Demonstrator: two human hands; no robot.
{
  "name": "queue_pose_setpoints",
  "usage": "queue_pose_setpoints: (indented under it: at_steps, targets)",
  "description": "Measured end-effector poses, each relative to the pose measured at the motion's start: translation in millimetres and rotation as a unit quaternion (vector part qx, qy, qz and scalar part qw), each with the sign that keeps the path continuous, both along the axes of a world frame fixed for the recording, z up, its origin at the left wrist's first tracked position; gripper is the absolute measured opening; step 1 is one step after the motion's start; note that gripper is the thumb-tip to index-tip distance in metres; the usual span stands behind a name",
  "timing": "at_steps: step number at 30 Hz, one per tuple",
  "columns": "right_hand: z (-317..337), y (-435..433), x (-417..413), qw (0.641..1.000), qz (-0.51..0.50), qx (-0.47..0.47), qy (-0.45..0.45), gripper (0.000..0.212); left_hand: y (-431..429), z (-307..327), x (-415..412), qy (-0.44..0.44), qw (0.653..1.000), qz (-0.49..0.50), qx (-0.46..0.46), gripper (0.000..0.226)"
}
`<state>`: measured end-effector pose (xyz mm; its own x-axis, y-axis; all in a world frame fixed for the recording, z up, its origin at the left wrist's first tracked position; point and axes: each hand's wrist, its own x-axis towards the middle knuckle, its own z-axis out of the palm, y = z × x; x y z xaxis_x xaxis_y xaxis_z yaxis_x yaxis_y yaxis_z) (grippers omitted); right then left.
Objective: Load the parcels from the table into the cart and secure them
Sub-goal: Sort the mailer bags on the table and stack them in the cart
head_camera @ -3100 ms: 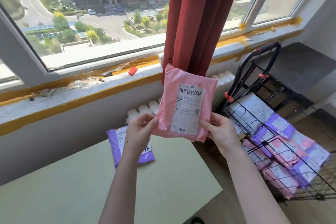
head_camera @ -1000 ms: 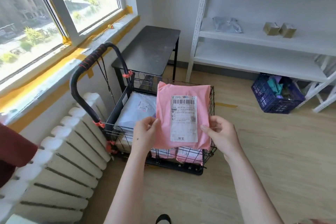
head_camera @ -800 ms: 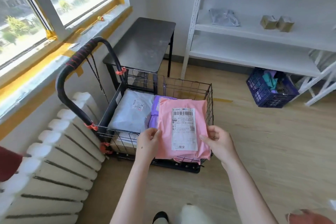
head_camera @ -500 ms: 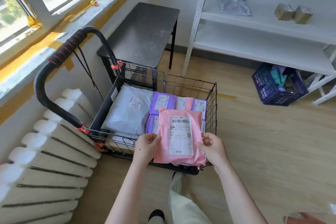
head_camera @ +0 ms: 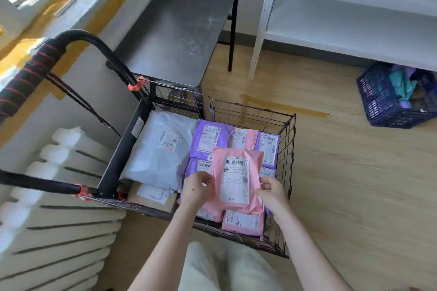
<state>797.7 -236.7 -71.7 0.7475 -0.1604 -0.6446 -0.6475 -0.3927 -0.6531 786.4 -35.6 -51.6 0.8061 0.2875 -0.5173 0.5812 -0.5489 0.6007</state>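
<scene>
You've brought the pink parcel [head_camera: 236, 179] down into the cart [head_camera: 287, 149], just over the purple parcels [head_camera: 208, 139], left hand [head_camera: 196, 190] and right hand [head_camera: 272, 192] still pinching its sides, so letting go looks like what's next.

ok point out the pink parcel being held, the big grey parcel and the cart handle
pink parcel [head_camera: 235, 179]: head view, on its white label
grey parcel [head_camera: 152, 160]: head view, on its bare middle
cart handle [head_camera: 30, 71]: head view, on the red-striped wrap
</scene>
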Motion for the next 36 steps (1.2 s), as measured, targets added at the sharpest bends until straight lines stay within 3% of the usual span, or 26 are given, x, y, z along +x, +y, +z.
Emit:
queue_pose_setpoints:
  at_steps: [6, 15, 23, 31, 36]
  targets:
    - [-49.1, 10.2, 51.1, 0.999, -0.034, -0.040, 0.016, 0.031, -4.6, -35.5, 66.0, 0.009, 1.000, -0.003, 0.003, 0.015]
    - [-135.7, 17.9, 125.3, 0.990, -0.119, -0.078, -0.004, 0.026, -3.0, -137.7, 152.6, 0.011, 1.000, 0.002, -0.013, 0.012]
    - [-189.4, 10.6, 153.7, 0.988, -0.117, -0.102, -0.003, 0.022, 13.0, -204.9, 193.8, 0.035, 0.998, -0.055, 0.015, 0.015]
    - [-190.6, 13.9, 144.6, 0.985, -0.125, -0.110, -0.041, 0.023, 15.3, -210.5, 192.3, 0.025, 0.997, -0.062, 0.030, 0.013]
    - [-161.3, 22.1, 138.0, 0.982, -0.122, -0.129, -0.059, 0.037, 24.0, -184.0, 183.1, -0.031, 0.998, -0.056, 0.011, 0.012]
